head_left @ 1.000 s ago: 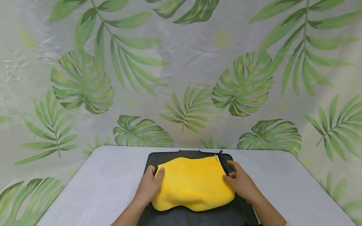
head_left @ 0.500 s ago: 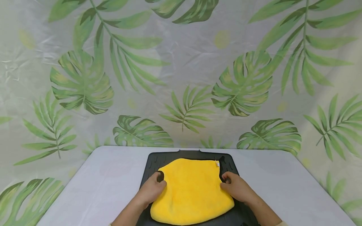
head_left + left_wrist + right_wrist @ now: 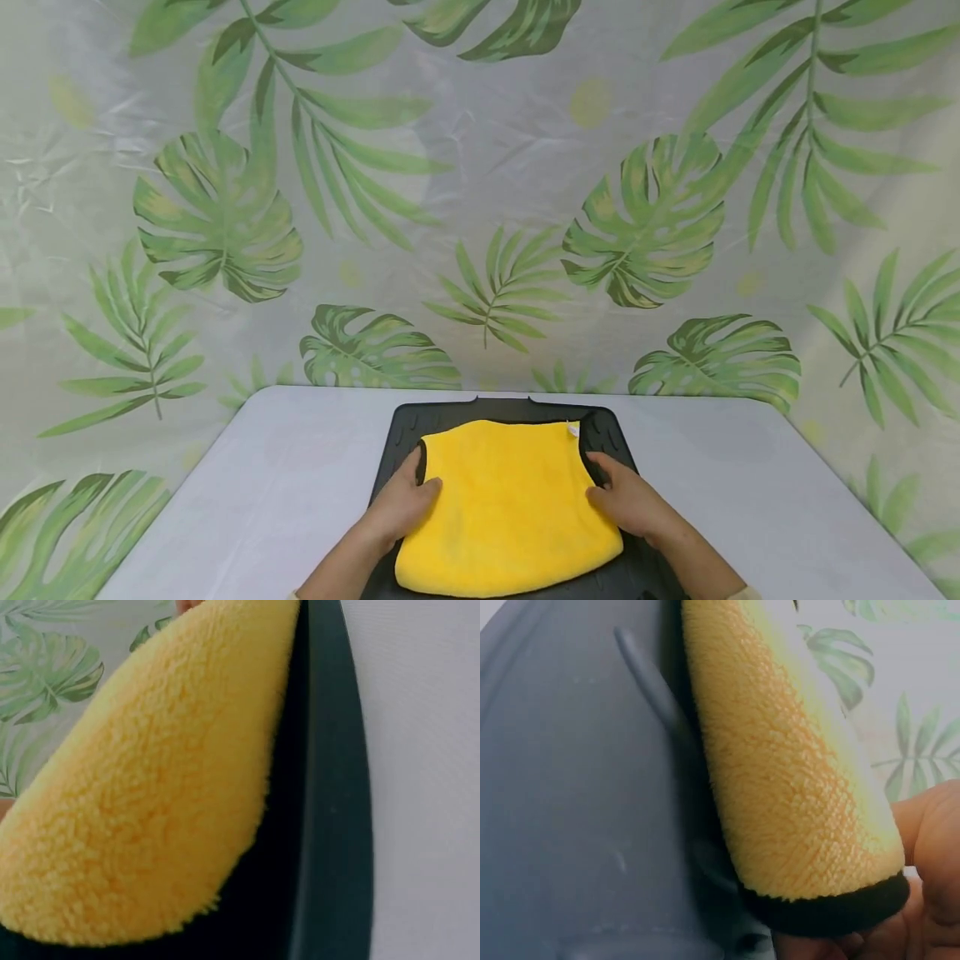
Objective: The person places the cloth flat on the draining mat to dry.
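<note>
A fluffy yellow cloth (image 3: 510, 508) with a dark edge binding is held folded over the black tray (image 3: 408, 421). My left hand (image 3: 405, 504) pinches its left side, thumb on top of the yellow face and fingers behind the dark edge. On the opposite side my right hand (image 3: 630, 500) grips the right edge the same way. A small white label (image 3: 573, 430) shows at the cloth's far right corner. In the right wrist view, the fold ends in a black band (image 3: 829, 909) right at the fingers. The left wrist view shows the rounded yellow fold (image 3: 150, 795) beside the tray's raised rim (image 3: 337, 787).
The tray stands on a white table (image 3: 300, 450) with rounded far corners. Behind the table hangs a leaf-printed sheet (image 3: 495, 183). Ridges mark the tray floor, and one raised grey rib (image 3: 649, 679) shows close by the cloth.
The cloth's front edge has come down toward me and its far right corner has moved slightly nearer. Both hands have drawn a little closer, and the right fingers have closed in on the edge.
</note>
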{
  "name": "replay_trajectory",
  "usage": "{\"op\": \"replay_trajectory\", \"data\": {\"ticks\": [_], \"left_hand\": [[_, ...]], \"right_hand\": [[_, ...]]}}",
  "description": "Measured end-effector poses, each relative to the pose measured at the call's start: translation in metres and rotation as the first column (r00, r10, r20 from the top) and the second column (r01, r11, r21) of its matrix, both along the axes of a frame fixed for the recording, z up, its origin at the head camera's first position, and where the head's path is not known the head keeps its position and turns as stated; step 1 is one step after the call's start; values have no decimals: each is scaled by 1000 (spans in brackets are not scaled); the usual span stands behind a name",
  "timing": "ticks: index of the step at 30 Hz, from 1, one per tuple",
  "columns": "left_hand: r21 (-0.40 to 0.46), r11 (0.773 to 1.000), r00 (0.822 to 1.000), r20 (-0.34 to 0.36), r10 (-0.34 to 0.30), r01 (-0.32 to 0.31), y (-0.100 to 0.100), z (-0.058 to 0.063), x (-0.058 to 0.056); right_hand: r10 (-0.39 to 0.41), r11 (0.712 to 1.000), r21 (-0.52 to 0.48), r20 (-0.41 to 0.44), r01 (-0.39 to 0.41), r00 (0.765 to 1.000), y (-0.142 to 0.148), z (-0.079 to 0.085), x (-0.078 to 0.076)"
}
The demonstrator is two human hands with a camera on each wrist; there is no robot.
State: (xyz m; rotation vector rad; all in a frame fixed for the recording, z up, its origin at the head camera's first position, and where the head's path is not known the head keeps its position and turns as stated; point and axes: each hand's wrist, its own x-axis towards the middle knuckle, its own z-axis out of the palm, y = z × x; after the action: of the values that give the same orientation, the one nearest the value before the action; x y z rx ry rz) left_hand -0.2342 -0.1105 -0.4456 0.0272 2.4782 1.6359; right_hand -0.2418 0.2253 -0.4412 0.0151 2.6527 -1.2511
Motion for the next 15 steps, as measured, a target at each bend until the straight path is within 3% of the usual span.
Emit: {"op": "replay_trajectory", "data": {"ticks": [7,11,15], "left_hand": [[38,998,989,-140,53,-48,5,4,1],[-33,999,994,-103,34,-38,2,8,3],[-84,994,997,-29,-74,71,-6,11,3]], "right_hand": [[-89,995,-61,-152,81,984,-2,11,5],[-61,996,53,-70,65,996,2,15,3],[38,990,137,35,-42,999,5,17,3]]}}
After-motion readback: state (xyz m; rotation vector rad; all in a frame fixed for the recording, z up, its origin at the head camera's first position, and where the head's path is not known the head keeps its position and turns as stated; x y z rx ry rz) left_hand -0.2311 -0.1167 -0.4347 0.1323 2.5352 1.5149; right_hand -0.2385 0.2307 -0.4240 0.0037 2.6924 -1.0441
